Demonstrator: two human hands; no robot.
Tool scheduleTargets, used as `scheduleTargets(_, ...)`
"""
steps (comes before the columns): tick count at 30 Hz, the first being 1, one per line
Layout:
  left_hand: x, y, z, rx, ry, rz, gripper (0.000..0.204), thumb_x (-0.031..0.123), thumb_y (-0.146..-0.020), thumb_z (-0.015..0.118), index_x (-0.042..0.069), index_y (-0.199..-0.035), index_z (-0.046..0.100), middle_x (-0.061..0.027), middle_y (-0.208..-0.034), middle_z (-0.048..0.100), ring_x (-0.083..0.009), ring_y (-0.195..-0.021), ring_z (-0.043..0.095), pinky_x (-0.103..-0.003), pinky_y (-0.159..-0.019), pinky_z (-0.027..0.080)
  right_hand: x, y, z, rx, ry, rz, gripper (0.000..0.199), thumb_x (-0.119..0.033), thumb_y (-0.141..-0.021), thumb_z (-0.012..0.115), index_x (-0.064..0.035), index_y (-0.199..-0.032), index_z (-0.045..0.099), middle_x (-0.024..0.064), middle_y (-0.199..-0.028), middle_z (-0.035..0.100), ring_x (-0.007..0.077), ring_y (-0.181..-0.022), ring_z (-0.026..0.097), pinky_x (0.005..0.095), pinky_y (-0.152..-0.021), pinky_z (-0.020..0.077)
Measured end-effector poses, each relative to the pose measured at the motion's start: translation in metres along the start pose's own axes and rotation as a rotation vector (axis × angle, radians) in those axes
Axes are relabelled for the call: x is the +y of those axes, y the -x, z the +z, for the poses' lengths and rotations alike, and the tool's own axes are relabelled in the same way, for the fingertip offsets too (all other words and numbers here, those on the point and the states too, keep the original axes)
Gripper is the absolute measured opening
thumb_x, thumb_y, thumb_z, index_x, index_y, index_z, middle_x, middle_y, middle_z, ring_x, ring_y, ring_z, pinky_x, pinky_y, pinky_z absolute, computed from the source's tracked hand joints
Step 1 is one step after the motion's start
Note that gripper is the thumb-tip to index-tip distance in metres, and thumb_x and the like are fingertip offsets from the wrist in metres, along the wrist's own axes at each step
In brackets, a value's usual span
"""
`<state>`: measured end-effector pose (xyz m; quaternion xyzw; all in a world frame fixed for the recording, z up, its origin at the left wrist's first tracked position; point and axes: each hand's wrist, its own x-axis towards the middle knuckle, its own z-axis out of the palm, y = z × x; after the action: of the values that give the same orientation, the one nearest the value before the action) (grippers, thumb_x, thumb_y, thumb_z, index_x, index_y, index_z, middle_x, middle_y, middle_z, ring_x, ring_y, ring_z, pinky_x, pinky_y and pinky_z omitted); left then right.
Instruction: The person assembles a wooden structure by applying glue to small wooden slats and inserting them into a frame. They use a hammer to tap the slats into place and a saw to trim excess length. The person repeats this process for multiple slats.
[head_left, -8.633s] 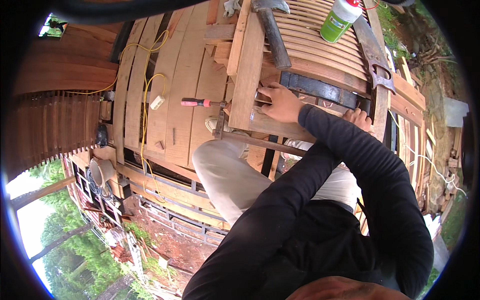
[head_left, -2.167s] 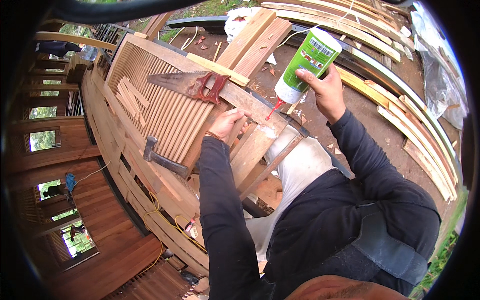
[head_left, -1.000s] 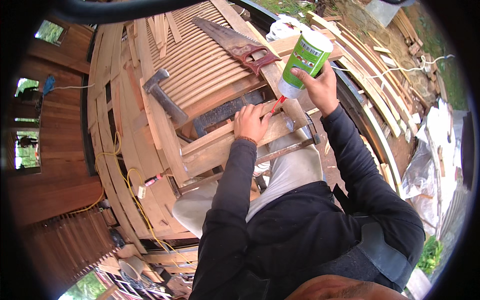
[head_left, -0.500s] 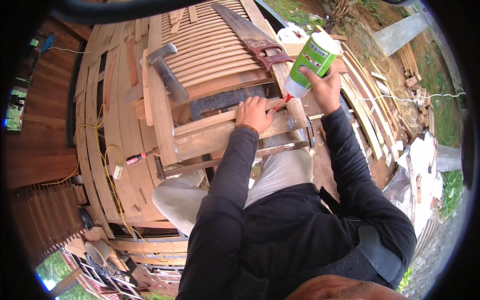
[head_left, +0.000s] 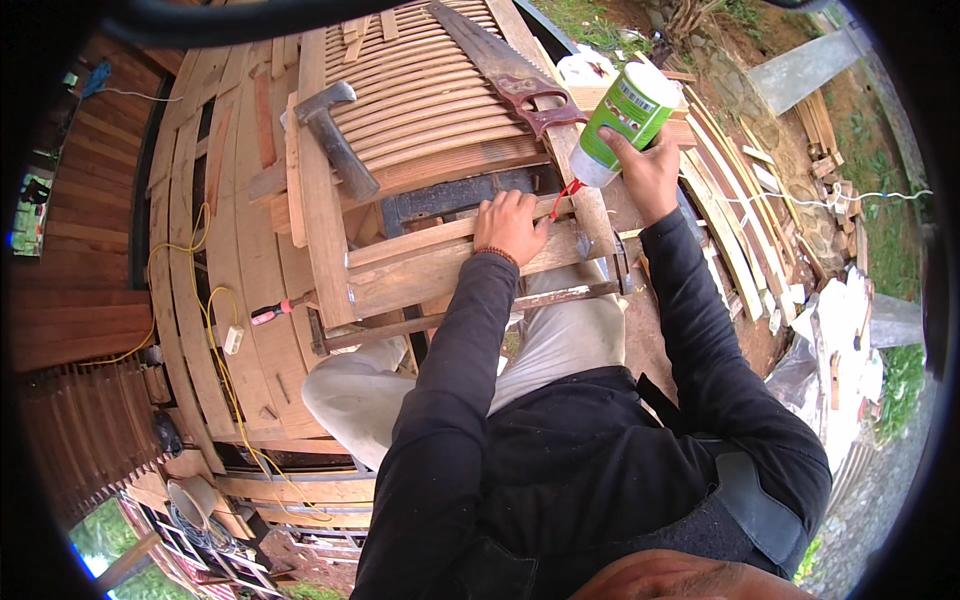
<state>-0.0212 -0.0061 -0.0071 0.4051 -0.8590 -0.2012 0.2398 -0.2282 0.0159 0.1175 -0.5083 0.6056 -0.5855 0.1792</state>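
In my right hand [head_left: 652, 170] is a green-and-white glue bottle [head_left: 632, 115], tilted with its red nozzle [head_left: 565, 196] pointing down. The nozzle tip is at the right end of a narrow wooden strip [head_left: 410, 243] on the frame's near side; whether it touches the wood I cannot tell. My left hand [head_left: 513, 226] grips the strip, fingers bent over its far edge. Below the strip runs a wider wooden rail [head_left: 400, 290], joined to the slatted wooden frame [head_left: 325, 220] in front of me.
On the slats lie a hammer [head_left: 340, 150] to the left and a handsaw [head_left: 510, 85] to the right. A red-handled screwdriver [head_left: 270, 313] and a yellow cord [head_left: 212, 310] rest on the plank deck [head_left: 270, 370]. Long boards [head_left: 725, 235] are stacked at the right.
The bottle and my right hand have shifted very slightly, the nozzle staying near the strip's right end. My left hand remains in place on the wood.
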Motion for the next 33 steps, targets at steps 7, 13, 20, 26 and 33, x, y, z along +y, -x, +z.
scheduleTargets(7, 0.0, 0.0, 0.0, 0.008, -0.011, -0.003, 0.031, 0.035, -0.085, 0.077, 0.008, -0.099, 0.07, -0.0102, -0.1, 0.068, -0.03, -0.105, 0.065, -0.048, -0.088, 0.048, 0.005, 0.0, -0.003, 0.019, 0.027, 0.017, 0.043, -0.014, -0.086, 0.086, 0.0014, -0.122, 0.067, 0.0124, -0.11, 0.077, 0.0177, -0.1, 0.074, 0.0352, -0.089, 0.0579)
scheduleTargets(13, 0.0, -0.002, -0.003, -0.028, -0.013, -0.027, 0.036, 0.035, -0.086, 0.075, 0.01, -0.113, 0.072, -0.0097, -0.107, 0.069, -0.0307, -0.109, 0.064, -0.047, -0.092, 0.047, 0.0, 0.012, -0.016, 0.057, 0.001, 0.056, 0.042, -0.014, -0.087, 0.086, 0.0012, -0.121, 0.067, 0.0116, -0.11, 0.077, 0.0173, -0.097, 0.073, 0.0343, -0.087, 0.0577)
scheduleTargets(20, -0.004, -0.007, -0.004, -0.092, 0.021, -0.012, 0.039, 0.04, -0.091, 0.073, 0.012, -0.118, 0.075, -0.0098, -0.107, 0.069, -0.0313, -0.109, 0.065, -0.046, -0.095, 0.048, 0.045, 0.032, -0.052, 0.385, -0.461, 0.212, 0.037, -0.015, -0.093, 0.081, 0.0016, -0.121, 0.064, 0.0083, -0.112, 0.072, 0.0159, -0.097, 0.069, 0.0316, -0.084, 0.0559)
scheduleTargets(26, -0.014, -0.012, -0.002, -0.135, 0.036, -0.013, 0.042, 0.037, -0.091, 0.074, 0.008, -0.12, 0.075, -0.0142, -0.106, 0.07, -0.0349, -0.109, 0.065, -0.047, -0.095, 0.05, 0.057, 0.049, -0.077, 0.502, -0.495, 0.278, 0.041, -0.014, -0.095, 0.079, 0.0022, -0.127, 0.06, 0.0101, -0.115, 0.07, 0.0185, -0.099, 0.07, 0.0344, -0.087, 0.0583)
scheduleTargets(33, -0.022, -0.026, -0.001, -0.187, 0.054, -0.057, 0.04, 0.036, -0.091, 0.074, 0.009, -0.121, 0.073, -0.0163, -0.11, 0.069, -0.0366, -0.11, 0.064, -0.049, -0.096, 0.05, 0.058, 0.059, -0.085, 0.532, -0.556, 0.302, 0.041, -0.014, -0.095, 0.079, 0.0024, -0.127, 0.059, 0.0104, -0.116, 0.069, 0.0186, -0.101, 0.07, 0.034, -0.087, 0.0588)
